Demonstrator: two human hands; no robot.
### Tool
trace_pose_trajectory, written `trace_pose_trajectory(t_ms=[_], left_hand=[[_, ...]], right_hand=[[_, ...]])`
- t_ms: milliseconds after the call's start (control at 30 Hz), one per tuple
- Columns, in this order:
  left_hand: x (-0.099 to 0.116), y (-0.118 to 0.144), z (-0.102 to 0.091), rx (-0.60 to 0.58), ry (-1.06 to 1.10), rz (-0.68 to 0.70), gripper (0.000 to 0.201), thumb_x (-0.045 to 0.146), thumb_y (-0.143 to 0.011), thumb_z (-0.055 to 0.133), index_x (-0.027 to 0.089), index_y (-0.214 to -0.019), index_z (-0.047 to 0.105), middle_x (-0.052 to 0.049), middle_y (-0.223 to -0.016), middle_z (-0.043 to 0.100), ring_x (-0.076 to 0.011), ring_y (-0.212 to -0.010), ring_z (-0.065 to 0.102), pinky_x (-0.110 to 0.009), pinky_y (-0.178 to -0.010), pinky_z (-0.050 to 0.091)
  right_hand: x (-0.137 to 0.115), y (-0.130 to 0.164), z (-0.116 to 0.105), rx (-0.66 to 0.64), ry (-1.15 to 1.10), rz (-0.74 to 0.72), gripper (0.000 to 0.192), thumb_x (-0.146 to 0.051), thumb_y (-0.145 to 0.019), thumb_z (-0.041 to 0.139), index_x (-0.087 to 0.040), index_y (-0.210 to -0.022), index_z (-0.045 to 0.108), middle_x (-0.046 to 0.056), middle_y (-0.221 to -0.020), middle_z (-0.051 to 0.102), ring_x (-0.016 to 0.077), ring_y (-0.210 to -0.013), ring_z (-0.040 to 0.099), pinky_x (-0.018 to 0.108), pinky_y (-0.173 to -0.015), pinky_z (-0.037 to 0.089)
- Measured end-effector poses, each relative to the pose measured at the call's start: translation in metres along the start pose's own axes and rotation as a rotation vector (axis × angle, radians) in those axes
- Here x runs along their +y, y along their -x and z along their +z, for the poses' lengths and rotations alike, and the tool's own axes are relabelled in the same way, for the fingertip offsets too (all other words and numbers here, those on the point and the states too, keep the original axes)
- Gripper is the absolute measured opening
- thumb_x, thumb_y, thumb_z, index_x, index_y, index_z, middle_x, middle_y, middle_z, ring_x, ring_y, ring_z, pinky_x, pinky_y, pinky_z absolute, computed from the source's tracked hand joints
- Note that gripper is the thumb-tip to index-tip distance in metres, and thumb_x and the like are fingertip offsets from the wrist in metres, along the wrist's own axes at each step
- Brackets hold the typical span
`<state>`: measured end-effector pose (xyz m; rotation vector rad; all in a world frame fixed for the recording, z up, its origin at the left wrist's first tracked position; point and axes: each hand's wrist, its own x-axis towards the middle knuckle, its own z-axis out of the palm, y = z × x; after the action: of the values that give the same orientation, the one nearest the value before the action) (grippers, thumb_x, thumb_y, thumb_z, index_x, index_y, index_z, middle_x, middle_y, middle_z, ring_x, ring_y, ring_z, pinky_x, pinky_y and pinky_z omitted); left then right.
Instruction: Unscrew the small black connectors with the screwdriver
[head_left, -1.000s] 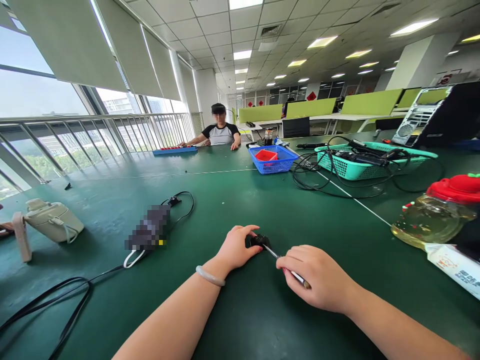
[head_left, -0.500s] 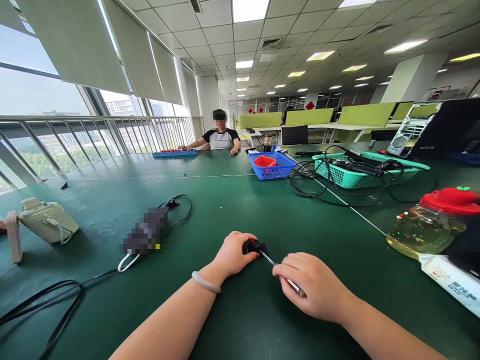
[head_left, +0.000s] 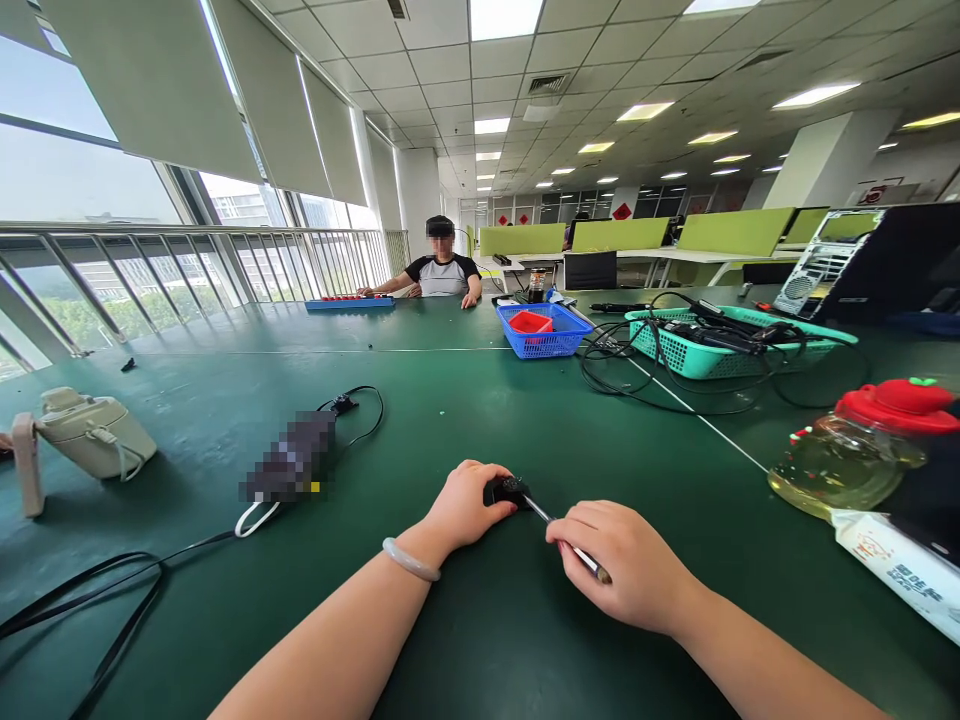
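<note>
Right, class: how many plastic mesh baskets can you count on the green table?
2. A blue basket sits mid-table holding a red box; a teal basket, to its right, is full of black cables. Others may be hidden behind the computer case.

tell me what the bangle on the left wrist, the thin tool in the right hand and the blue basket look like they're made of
Bangle: pale, smooth, slightly translucent with a soft sheen, likely jade or glass.
Thin tool: bright silvery shaft, apparently metal; its brownish end pokes out past the right hand, material unclear.
Blue basket: moulded lattice walls, glossy uniform colour, almost certainly plastic.
</note>
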<state>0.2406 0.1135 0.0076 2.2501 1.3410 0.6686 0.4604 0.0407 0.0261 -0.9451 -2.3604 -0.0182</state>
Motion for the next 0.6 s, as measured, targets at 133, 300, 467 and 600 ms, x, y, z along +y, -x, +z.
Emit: trace_pose_trajectory(t_ms=[133,300,467,600], left_hand=[[-0.0007,0.0001,0.0004,0.005,0.003,0.015,0.031,0.029,-0.075,0.071,0.026,-0.106,0.069,-0.003,-0.105,0.072,-0.026,-0.108,0.057,-0.04,-0.097,0.046],[-0.0034,-0.0011,0.0023,0.017,-0.005,0.03,0.032,0.028,-0.075,0.071,0.026,-0.106,0.069,-0.002,-0.105,0.071,-0.0259,-0.112,0.055,-0.04,-0.099,0.045],[-0.002,-0.0015,0.002,0.014,-0.012,0.022,0.031,0.026,-0.075,0.071,0.027,-0.106,0.069,-0.002,-0.106,0.071,-0.0253,-0.114,0.054,-0.039,-0.101,0.044],[-0.0004,-0.0009,0.002,0.021,-0.009,0.017,0.031,0.026,-0.076,0.071,0.027,-0.107,0.069,-0.002,-0.109,0.071,-0.0254,-0.116,0.054,-0.04,-0.102,0.044]], right_hand=[[0.0014,0.0001,0.0011,0.016,-0.002,0.001,0.02,-0.013,-0.087,0.045,-0.019,-0.081,0.063,0.001,-0.066,0.06,0.0136,-0.059,0.049,0.027,-0.06,0.035],[0.0015,-0.0014,0.0006,-0.006,0.007,0.013,0.02,-0.014,-0.087,0.045,-0.02,-0.081,0.062,0.001,-0.066,0.059,0.0138,-0.059,0.049,0.027,-0.06,0.035],[0.0,-0.0021,-0.0014,-0.029,0.019,-0.002,0.019,-0.015,-0.087,0.046,-0.02,-0.079,0.062,0.001,-0.066,0.059,0.0141,-0.059,0.048,0.027,-0.059,0.034],[-0.0013,-0.0014,-0.0014,0.009,0.013,-0.002,0.02,-0.014,-0.087,0.044,-0.019,-0.079,0.062,0.001,-0.065,0.058,0.0136,-0.058,0.048,0.027,-0.059,0.034]])
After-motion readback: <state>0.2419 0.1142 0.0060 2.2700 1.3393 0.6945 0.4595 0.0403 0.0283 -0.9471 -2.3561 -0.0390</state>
